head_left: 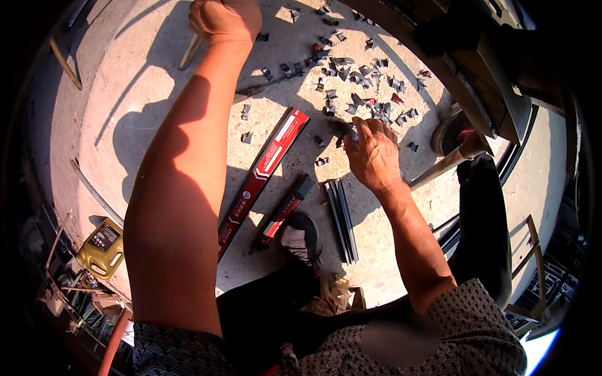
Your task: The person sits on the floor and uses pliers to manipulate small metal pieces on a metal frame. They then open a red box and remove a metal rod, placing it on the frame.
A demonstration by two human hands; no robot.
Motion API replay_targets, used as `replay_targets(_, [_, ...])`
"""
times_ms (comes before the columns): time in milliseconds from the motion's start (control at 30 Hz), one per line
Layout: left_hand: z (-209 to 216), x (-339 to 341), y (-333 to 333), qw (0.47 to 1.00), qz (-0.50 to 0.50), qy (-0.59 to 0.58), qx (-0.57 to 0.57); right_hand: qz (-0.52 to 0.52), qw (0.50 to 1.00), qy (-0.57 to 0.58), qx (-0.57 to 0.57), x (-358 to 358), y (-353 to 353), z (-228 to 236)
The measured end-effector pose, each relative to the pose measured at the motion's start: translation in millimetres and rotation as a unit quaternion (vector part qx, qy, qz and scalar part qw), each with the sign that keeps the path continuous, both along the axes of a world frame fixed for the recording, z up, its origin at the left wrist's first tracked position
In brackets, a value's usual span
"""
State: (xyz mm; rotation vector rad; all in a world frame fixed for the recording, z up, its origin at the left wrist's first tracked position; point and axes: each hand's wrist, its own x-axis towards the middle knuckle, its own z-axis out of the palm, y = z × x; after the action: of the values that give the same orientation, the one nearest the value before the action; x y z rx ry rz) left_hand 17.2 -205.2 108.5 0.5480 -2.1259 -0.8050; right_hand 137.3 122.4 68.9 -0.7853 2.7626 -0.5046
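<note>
My left hand is raised at the upper edge, its fingers closed in a fist. A pale wooden handle sticks out below the fist; its other end is out of sight. My right hand reaches down to the floor with fingers bent and apart, at the near edge of many small dark metal clips. Its fingertips are by a few shiny clips, and I see nothing held. Nearer to me lie a long red-and-black strip, a shorter black-and-red bar and several dark grey metal profiles.
A heavy dark metal frame stands at the upper right. Beneath it is a wooden shaft beside my right forearm. My shoe is by the strips. An olive-yellow canister and scrap sit at the left.
</note>
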Motion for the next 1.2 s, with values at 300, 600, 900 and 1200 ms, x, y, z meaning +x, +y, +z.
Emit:
replay_targets(300, [6, -2, 9, 0.999, -0.014, 0.016, 0.043, -0.058, 0.909, -0.332, -0.247, -4, -191, -31])
replay_targets(600, [10, 6, 9, 0.982, -0.061, 0.017, 0.179, -0.127, 0.912, -0.355, -0.164, -9, -230, -54])
replay_targets(900, [4, -3, 13, 0.997, -0.008, 0.005, 0.071, -0.22, 0.906, -0.288, -0.22, 18, -165, -11])
replay_targets(1200, [5, 1, 10, 0.992, 0.007, -0.006, 0.123, -0.212, 0.855, -0.208, -0.425, -3, -92, 15])
